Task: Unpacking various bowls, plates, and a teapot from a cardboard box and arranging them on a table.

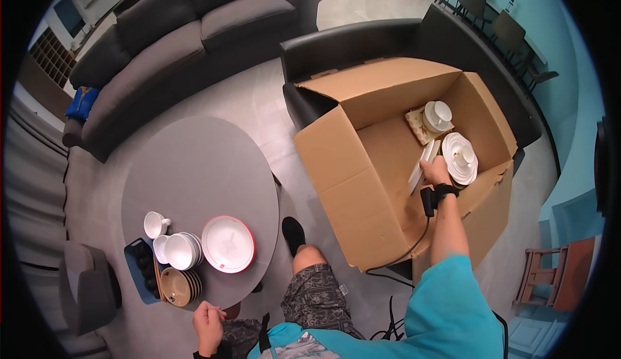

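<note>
My right hand [436, 171] reaches into an open cardboard box [347, 184] and grips a white rectangular dish [420, 169], which is tilted on its edge. Close to that hand are stacked white plates [452, 151] with a small white cup [465, 155] on top. Farther back in the box, white cups [437, 116] rest on a patterned square piece [416, 125]. My left hand [208, 327], fingers curled and seemingly empty, hovers by the near edge of a round grey table [199, 165]. Nearest to it on the table is a stack of tan bowls [175, 287].
Also on the table are stacked white bowls [181, 251], a white cup [155, 224], a red-rimmed white plate [228, 243] and a blue tray [138, 274] with black items. The box sits on a black seat [354, 43]. A cable [407, 252] hangs from my right wrist.
</note>
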The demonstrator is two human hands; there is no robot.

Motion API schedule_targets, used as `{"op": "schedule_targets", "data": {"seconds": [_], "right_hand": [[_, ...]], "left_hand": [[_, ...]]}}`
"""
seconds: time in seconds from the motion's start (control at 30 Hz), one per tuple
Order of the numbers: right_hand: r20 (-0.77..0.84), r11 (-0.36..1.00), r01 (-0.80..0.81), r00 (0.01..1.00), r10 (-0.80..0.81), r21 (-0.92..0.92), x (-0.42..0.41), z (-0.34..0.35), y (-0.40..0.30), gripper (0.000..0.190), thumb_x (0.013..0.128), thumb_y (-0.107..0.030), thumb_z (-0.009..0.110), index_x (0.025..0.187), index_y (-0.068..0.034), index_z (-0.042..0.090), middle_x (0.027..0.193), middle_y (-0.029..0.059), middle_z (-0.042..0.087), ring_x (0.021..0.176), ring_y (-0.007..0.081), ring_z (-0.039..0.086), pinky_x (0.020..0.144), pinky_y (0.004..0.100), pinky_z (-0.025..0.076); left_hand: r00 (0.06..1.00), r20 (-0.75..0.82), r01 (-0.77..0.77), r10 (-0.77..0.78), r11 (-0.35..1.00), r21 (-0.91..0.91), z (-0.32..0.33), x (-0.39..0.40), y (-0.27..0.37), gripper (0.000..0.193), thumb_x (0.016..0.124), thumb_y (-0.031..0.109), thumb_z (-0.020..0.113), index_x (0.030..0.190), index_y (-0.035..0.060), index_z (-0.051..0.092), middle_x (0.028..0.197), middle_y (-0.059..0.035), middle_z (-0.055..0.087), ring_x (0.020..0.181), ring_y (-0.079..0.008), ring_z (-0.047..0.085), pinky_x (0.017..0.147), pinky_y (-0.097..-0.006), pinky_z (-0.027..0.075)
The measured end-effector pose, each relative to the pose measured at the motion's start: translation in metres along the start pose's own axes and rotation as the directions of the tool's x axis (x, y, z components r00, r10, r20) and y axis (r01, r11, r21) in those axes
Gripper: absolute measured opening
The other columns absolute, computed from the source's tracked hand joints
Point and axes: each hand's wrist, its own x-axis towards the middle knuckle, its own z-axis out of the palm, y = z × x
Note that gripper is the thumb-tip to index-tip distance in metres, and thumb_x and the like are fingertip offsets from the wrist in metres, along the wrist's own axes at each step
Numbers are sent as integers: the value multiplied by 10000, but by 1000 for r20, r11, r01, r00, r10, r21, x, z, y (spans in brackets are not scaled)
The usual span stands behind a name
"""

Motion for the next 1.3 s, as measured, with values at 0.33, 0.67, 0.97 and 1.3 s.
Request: {"op": "schedule_targets", "data": {"seconds": [0.33,0.67,0.97,1.3], "right_hand": [[28,714,535,791,-611,451,-188,-106,-115,230,773,-107,542,911,74,576,733,78,616,586,121,594,452,247,492],[330,286,918,189,-925,276,-398,-102,-178,268,752,-178,656,707,39,506,620,164,589,479,243,569,472,332,451],[549,-771,636,-659,-514,42,-536,6,-188,123,747,-117,559,724,-36,469,620,46,491,548,156,562,451,280,455],[130,-645,717,-689,-713,264,-601,15,-229,450,695,-321,711,968,-8,538,1146,200,505,1115,290,493,961,423,381]], "left_hand": [[974,210,16,89,892,-452,13,5,25,185,924,134,463,834,-13,530,737,-87,597,725,-168,607,713,-291,498],[681,593,432,430,418,-799,15,-19,135,783,832,676,387,1331,75,341,1301,-183,446,1184,-386,446,929,-598,384],[865,-163,-175,474,-20,-984,-88,-70,91,931,776,765,353,1396,77,265,1382,-140,373,1243,-298,410,1021,-446,373],[805,-423,-388,416,-170,-906,-177,-141,42,805,677,382,586,1326,-24,337,1291,-231,444,1146,-376,482,943,-486,434]]}}
